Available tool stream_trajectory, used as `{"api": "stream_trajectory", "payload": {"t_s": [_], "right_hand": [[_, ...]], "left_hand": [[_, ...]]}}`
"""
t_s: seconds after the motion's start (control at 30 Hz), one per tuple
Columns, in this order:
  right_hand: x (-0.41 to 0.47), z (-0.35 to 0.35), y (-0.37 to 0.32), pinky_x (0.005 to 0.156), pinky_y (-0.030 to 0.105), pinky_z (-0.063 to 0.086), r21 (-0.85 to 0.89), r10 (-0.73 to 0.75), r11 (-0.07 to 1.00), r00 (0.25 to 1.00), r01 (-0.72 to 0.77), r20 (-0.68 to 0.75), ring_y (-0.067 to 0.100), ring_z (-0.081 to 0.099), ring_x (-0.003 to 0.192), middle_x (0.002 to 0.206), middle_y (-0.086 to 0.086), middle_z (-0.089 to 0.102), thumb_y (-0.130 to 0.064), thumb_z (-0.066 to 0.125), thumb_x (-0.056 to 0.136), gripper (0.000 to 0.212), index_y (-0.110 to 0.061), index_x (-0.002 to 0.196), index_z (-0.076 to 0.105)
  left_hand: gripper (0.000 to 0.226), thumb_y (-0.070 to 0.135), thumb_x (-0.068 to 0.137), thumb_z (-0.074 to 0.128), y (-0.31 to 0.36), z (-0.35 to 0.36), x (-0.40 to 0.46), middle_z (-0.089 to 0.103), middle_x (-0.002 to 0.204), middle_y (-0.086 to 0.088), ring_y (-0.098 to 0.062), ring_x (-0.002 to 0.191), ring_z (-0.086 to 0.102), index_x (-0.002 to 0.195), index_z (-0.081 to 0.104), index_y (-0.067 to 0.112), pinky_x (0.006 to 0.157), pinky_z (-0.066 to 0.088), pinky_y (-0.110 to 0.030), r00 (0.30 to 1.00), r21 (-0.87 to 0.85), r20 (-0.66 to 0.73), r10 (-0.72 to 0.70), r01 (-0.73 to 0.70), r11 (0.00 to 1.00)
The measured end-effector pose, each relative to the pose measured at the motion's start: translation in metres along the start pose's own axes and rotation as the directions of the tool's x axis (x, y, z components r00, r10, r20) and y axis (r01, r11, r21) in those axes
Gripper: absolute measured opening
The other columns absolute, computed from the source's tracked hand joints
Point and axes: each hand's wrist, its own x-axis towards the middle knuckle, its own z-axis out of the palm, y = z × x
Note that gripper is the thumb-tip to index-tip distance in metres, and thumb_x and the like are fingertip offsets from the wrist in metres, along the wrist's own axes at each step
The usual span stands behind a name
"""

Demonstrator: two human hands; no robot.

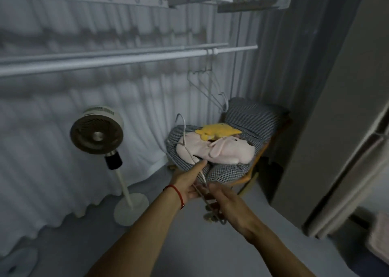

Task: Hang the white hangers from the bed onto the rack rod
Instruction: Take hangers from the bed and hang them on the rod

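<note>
A fan (97, 132) on a white stand is at the left, before a pale curtain (52, 112). The rod (126, 60) runs across above it, with two hangers (207, 83) hooked near its right end. Lower down, the left hand (190, 182), a red cord at its wrist, lies with fingers straight along a bunch of white hangers (190, 148), hooks pointing up. The right hand (223, 201) grips the bunch's lower part. Beyond the hands, a checked chair (248, 118) holds a pink plush (223, 150) and a yellow plush (216, 131).
</note>
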Motion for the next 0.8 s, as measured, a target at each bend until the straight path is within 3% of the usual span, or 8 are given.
{"api": "stream_trajectory", "payload": {"t_s": [0.1, 0.23, 0.37, 0.47, 0.57, 0.67, 0.73, 0.8], "right_hand": [[0.05, -0.003, -0.012, 0.089, 0.046, 0.059, -0.006, -0.046, 0.999, 0.998, 0.046, 0.052, 0.024, 0.074, 0.097, 0.116, -0.012, 0.07, -0.047, 0.033, 0.108, 0.03, -0.049, 0.107, 0.062], [0.116, -0.026, -0.027, 0.074, 0.027, 0.059, -0.054, -0.172, 0.983, 0.985, 0.173, 0.026, 0.008, 0.07, 0.085, 0.111, -0.007, 0.071, -0.03, 0.031, 0.11, 0.036, -0.03, 0.109, 0.067], [0.178, -0.069, -0.058, 0.089, 0.044, 0.058, -0.072, -0.226, 0.972, 0.974, 0.225, -0.001, 0.018, 0.066, 0.093, 0.112, 0.005, 0.07, -0.028, 0.037, 0.109, 0.028, -0.037, 0.109, 0.064], [0.218, -0.106, -0.086, 0.077, 0.034, 0.06, -0.1, -0.289, 0.953, 0.957, 0.286, -0.021, 0.021, 0.066, 0.102, 0.125, 0.009, 0.064, -0.013, 0.043, 0.106, 0.031, -0.025, 0.125, 0.065], [0.243, -0.136, -0.113, 0.062, 0.032, 0.059, -0.003, -0.267, 0.964, 0.961, 0.267, -0.071, 0.027, 0.071, 0.084, 0.119, 0.013, 0.067, -0.02, 0.041, 0.106, 0.034, -0.024, 0.127, 0.068], [0.262, -0.152, -0.129, 0.079, 0.046, 0.061, 0.073, -0.23, 0.968, 0.967, 0.238, -0.106, 0.033, 0.075, 0.072, 0.11, 0.015, 0.072, -0.033, 0.036, 0.107, 0.037, -0.032, 0.123, 0.069], [0.27, -0.157, -0.137, 0.085, 0.052, 0.06, 0.065, -0.238, 0.967, 0.964, 0.246, -0.117, 0.037, 0.076, 0.075, 0.108, 0.015, 0.073, -0.033, 0.034, 0.107, 0.038, -0.031, 0.124, 0.068], [0.279, -0.157, -0.145, 0.083, 0.05, 0.06, 0.079, -0.216, 0.971, 0.968, 0.227, -0.128, 0.041, 0.076, 0.08, 0.109, 0.015, 0.073, -0.034, 0.035, 0.107, 0.037, -0.03, 0.125, 0.067]], "left_hand": [[0.1, 0.056, 0.051, 0.093, 0.031, 0.001, 0.028, 0.073, 0.103, -0.019, -0.03, 0.078, 0.075, 0.131, 0.058, 0.006, 0.057, 0.059, -0.04, 0.991, -0.05, -0.096, 0.09, -0.095, 0.994], [0.137, 0.077, 0.034, 0.086, 0.075, 0.017, 0.064, 0.069, 0.117, -0.014, -0.028, 0.088, 0.074, 0.146, 0.041, 0.012, 0.07, 0.063, -0.048, 0.98, 0.02, -0.131, 0.152, -0.151, 0.988], [0.109, 0.072, 0.071, 0.072, 0.123, 0.035, 0.079, 0.047, 0.149, -0.002, -0.016, 0.116, 0.058, 0.156, 0.024, 0.023, 0.094, 0.053, -0.034, 0.936, 0.317, -0.135, 0.326, -0.271, 0.909], [0.097, 0.061, 0.078, 0.073, 0.166, 0.034, 0.095, 0.037, 0.154, -0.007, -0.022, 0.135, 0.042, 0.154, 0.026, 0.024, 0.109, 0.036, -0.027, 0.77, 0.637, -0.16, 0.618, -0.398, 0.66], [0.075, 0.051, 0.083, 0.072, 0.214, 0.032, 0.101, 0.047, 0.143, -0.006, -0.023, 0.133, 0.042, 0.144, 0.044, 0.017, 0.105, 0.026, -0.022, 0.465, 0.848, -0.03, 0.885, -0.457, 0.269], [0.071, 0.058, 0.078, 0.058, 0.263, 0.029, 0.113, 0.054, 0.138, -0.012, -0.031, 0.13, 0.046, 0.131, 0.057, 0.011, 0.108, 0.037, -0.04, 0.194, 0.932, 0.129, 0.972, -0.359, -0.052], [0.069, 0.056, 0.076, 0.053, 0.294, 0.029, 0.123, 0.055, 0.138, -0.016, -0.035, 0.129, 0.048, 0.126, 0.061, 0.01, 0.108, 0.038, -0.049, 0.12, 0.958, 0.221, 0.968, -0.215, -0.192], [0.071, 0.056, 0.075, 0.05, 0.321, 0.029, 0.132, 0.053, 0.142, -0.017, -0.037, 0.132, 0.046, 0.128, 0.061, 0.011, 0.11, 0.033, -0.057, 0.157, 0.959, 0.282, 0.947, -0.082, -0.272]]}}
